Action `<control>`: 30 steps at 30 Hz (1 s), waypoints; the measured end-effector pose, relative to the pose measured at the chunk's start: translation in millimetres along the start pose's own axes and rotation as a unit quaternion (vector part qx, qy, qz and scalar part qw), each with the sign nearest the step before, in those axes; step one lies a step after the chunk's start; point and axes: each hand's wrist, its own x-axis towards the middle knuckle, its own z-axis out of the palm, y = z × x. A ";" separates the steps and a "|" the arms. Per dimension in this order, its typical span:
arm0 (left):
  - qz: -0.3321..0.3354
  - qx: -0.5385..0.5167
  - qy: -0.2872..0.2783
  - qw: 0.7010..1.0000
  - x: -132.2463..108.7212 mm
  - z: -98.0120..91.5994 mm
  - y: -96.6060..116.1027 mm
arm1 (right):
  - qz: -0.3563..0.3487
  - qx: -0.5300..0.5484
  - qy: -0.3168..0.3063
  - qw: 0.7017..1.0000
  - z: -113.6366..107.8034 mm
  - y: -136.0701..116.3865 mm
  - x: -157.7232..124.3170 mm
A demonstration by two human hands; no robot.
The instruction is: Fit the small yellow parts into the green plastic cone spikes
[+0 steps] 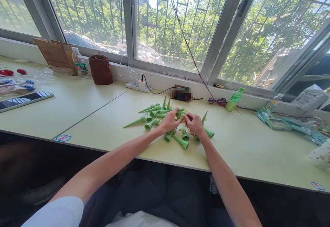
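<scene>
A pile of green plastic watering spikes, cone-shaped with wide hollow caps, lies spread on the pale table. My left hand is closed around one green watering spike, lifted slightly over the pile. Pinched together at its side are the fingers of my right hand, close to a small yellow piece that looks like a valve; the fingertips partly hide it. More yellow valves show among the spikes under and between my hands. Several spikes lie in front, nearest the table edge.
Along the window stand a brown bag, a power strip, a pixelated dark device and a green bottle. A tablet lies at left. Plastic packets and a white paper roll are at right.
</scene>
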 end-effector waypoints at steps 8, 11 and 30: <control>0.001 -0.007 0.002 1.000 0.3 -0.9 2.3 | 0.008 0.011 0.010 1.000 0.4 0.2 0.0; 0.002 -0.007 0.003 1.000 0.3 -0.8 1.7 | 0.009 0.013 0.013 1.000 0.5 -0.8 -0.3; -0.008 0.006 -0.016 1.000 -0.6 -2.6 3.9 | 0.001 -0.001 -0.001 1.000 0.1 0.3 -0.1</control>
